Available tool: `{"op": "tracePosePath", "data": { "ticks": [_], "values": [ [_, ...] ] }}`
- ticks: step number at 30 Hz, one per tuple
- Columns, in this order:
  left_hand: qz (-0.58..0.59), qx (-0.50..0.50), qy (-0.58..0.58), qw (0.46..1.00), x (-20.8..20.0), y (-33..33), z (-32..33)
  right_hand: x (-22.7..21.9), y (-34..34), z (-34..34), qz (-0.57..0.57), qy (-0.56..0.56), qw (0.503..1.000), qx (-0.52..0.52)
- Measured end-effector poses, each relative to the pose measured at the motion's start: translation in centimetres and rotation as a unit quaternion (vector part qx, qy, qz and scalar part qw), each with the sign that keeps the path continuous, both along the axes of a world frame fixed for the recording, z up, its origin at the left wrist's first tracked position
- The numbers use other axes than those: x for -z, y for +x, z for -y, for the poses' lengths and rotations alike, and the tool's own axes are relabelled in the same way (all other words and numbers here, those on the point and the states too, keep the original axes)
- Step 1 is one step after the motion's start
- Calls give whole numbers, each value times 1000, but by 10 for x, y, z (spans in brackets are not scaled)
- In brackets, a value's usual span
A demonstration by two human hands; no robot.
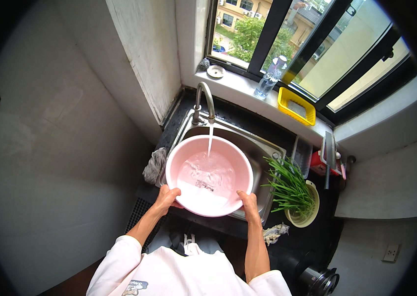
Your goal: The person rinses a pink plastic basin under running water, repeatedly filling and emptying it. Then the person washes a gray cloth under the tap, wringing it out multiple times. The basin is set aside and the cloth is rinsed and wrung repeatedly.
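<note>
A round pink plastic basin [173,163] is held over the metal sink [264,197], under the curved tap [209,101]. Water runs from the spout into the basin, and rippling water covers its bottom. My left hand [167,197] grips the rim at the near left, thumb on top and fingers beneath. On the near right side, my right hand [248,202] closes on the rim in the same way. The fingers under the basin are partly hidden.
Right of the sink, long green leafy stalks [290,185] lie in a cream colander [312,212]. Rags lie left [155,165] and right [275,234] of the sink. On the windowsill stand a clear bottle [270,79] and a yellow basket [296,106]. A cleaver [328,153] stands at the right.
</note>
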State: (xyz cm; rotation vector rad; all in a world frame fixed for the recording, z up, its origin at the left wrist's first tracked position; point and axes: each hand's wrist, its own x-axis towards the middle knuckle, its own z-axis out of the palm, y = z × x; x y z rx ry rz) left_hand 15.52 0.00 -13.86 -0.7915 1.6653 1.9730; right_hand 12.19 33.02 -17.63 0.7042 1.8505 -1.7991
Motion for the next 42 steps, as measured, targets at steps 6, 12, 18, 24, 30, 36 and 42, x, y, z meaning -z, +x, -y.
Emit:
{"op": "tracePosePath", "data": {
  "ticks": [6,12,18,24,30,36,42],
  "values": [
    [-11,-1,-12,1000,-1,1,-1,2,2,0,-3,-9,1000,13],
    [-7,-1,-6,1000,0,2,-1,6,1,-1,4,10,1000,10],
    [-12,0,-9,1000,2,3,0,4,2,-1,-6,-2,1000,8],
    [-13,-1,-7,1000,0,2,-1,2,2,0,-8,1,1000,5],
    [-5,4,-10,1000,0,0,0,6,1,-1,-6,-4,1000,12],
    [-8,3,-16,1000,1,1,-1,9,3,-1,-18,17,1000,9],
    [-14,7,-22,1000,0,2,-2,6,5,-1,-28,19,999,16]
  ]
}}
